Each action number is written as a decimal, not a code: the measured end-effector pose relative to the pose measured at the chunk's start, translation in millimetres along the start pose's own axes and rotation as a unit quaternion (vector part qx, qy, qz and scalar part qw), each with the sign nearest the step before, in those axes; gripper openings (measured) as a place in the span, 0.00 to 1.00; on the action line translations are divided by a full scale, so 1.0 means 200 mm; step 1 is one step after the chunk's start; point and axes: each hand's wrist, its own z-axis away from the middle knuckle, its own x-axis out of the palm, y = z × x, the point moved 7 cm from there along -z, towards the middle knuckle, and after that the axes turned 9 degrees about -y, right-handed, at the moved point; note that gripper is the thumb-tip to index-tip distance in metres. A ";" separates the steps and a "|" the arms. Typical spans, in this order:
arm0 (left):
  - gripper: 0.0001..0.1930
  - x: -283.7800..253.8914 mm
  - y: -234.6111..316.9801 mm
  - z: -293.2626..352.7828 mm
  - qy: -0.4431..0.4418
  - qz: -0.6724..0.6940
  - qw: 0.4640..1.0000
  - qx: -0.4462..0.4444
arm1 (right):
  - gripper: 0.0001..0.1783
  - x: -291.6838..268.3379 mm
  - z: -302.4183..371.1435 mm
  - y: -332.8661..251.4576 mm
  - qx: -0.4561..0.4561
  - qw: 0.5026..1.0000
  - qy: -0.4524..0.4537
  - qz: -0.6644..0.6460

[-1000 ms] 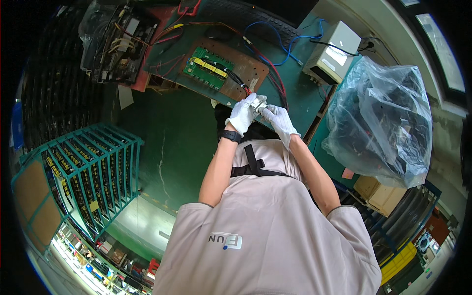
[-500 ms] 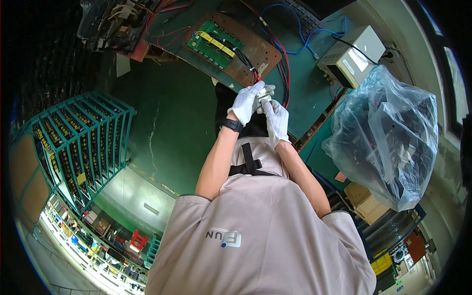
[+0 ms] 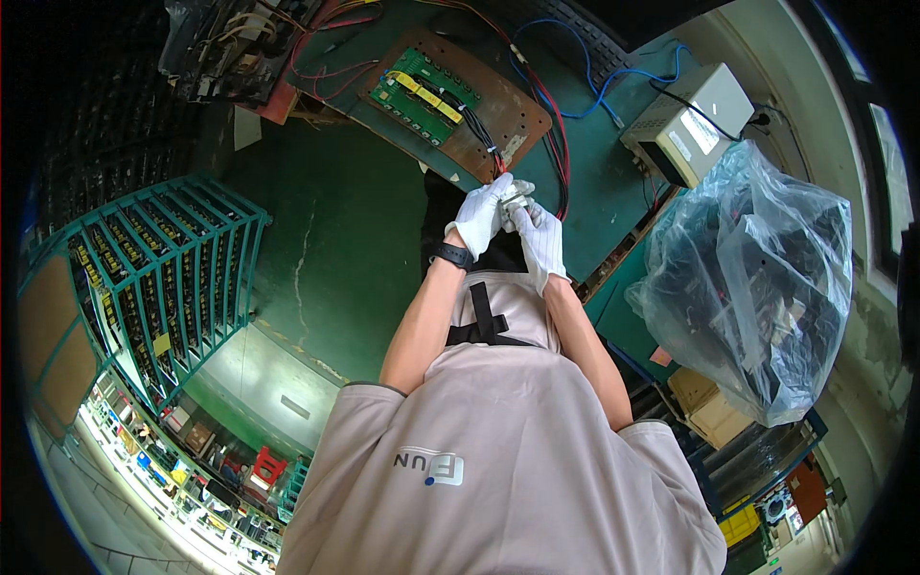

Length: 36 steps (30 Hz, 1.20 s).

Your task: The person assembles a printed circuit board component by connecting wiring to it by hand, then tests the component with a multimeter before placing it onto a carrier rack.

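Both my hands wear white gloves and meet just off the front edge of the workbench. My left hand [image 3: 482,213], with a black watch on its wrist, is closed around the end of a wire bundle [image 3: 482,134]. Fingers of my right hand [image 3: 539,238] are pinched together against the left fingertips. A small pale piece shows between them, too covered to make out. The black and red wires run back to a green circuit board [image 3: 407,101] with yellow-wrapped parts. That board lies on a brown plate [image 3: 517,101] with rows of holes.
Red cables [image 3: 563,172] and a blue cable [image 3: 575,114] cross the green bench [image 3: 599,182]. A beige box-shaped device [image 3: 695,125] and a plastic-wrapped bundle [image 3: 757,278] stand at right. At left is a green rack [image 3: 163,278] of boards. A keyboard [image 3: 599,48] lies at the back.
My hands have drawn closer together, and the right fingers now cover more of the small pale piece. The whole view has shifted slightly; the board and plate stay in place on the bench.
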 end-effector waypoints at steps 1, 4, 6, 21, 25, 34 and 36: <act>0.25 0.01 0.01 0.00 -0.001 0.001 1.000 -0.001 | 0.14 -0.01 -0.01 0.01 0.001 1.000 0.001 0.001; 0.26 0.02 0.04 -0.02 -0.005 -0.052 0.999 -0.002 | 0.13 -0.02 -0.04 0.02 0.009 1.000 -0.006 -0.018; 0.24 -0.03 -0.02 -0.06 -0.017 0.015 1.000 0.020 | 0.13 0.00 -0.04 0.03 0.013 0.999 -0.031 -0.020; 0.15 0.11 -0.12 -0.12 -0.047 0.287 0.957 -0.020 | 0.15 -0.07 -0.01 -0.13 0.044 0.998 -0.048 -0.019; 0.13 0.13 -0.08 -0.12 -0.067 0.266 0.960 -0.058 | 0.15 -0.11 0.01 -0.13 0.043 0.998 -0.005 0.036; 0.13 0.13 -0.06 -0.03 -0.025 0.220 0.972 -0.072 | 0.17 -0.13 0.00 -0.11 0.051 0.996 -0.067 0.015; 0.13 0.14 -0.04 -0.03 -0.037 0.212 0.974 -0.066 | 0.17 -0.12 -0.03 -0.14 0.047 0.995 -0.088 0.023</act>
